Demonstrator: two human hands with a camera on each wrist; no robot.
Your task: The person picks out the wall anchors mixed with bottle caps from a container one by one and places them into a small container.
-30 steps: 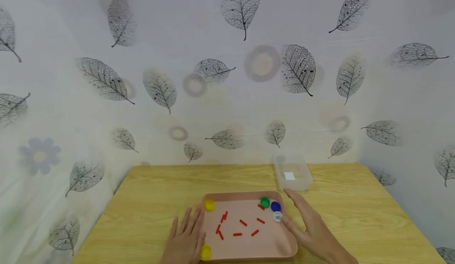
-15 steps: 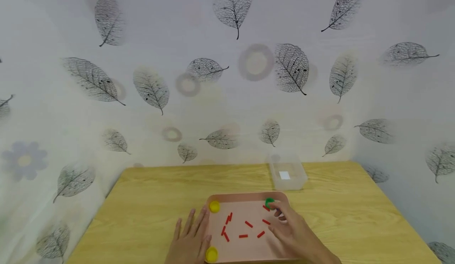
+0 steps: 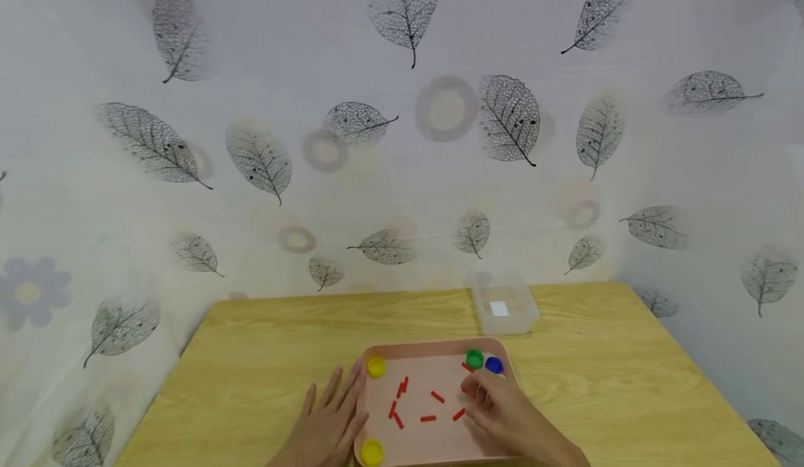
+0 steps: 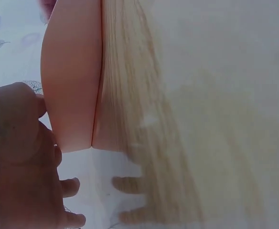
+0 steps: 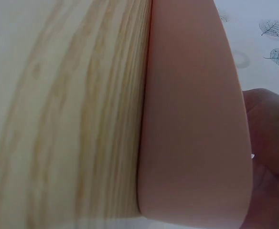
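Observation:
A shallow pink tray (image 3: 433, 446) holds several short red sticks (image 3: 437, 397), scattered over its floor. My left hand (image 3: 326, 418) rests at the tray's left side with its fingers stretched out. My right hand (image 3: 502, 408) is over the tray's right part, fingers bent. Its fingertips are at a red stick that is mostly covered; whether they pinch it is hidden. Just behind that hand are a green bottle cap (image 3: 474, 359) and a blue bottle cap (image 3: 494, 364). A white cap beside them is almost wholly hidden by the hand.
Two yellow caps, one at the far left corner (image 3: 375, 366) and one at the near left corner (image 3: 372, 451), lie in the tray. A clear plastic box (image 3: 507, 320) stands behind it on the wooden table (image 3: 283, 341). A leaf-patterned curtain (image 3: 377, 195) surrounds the table.
My right hand has moved from outside the tray's right edge in over the caps, then toward a red stick, its fingers bending. The left hand stays at the tray's side.

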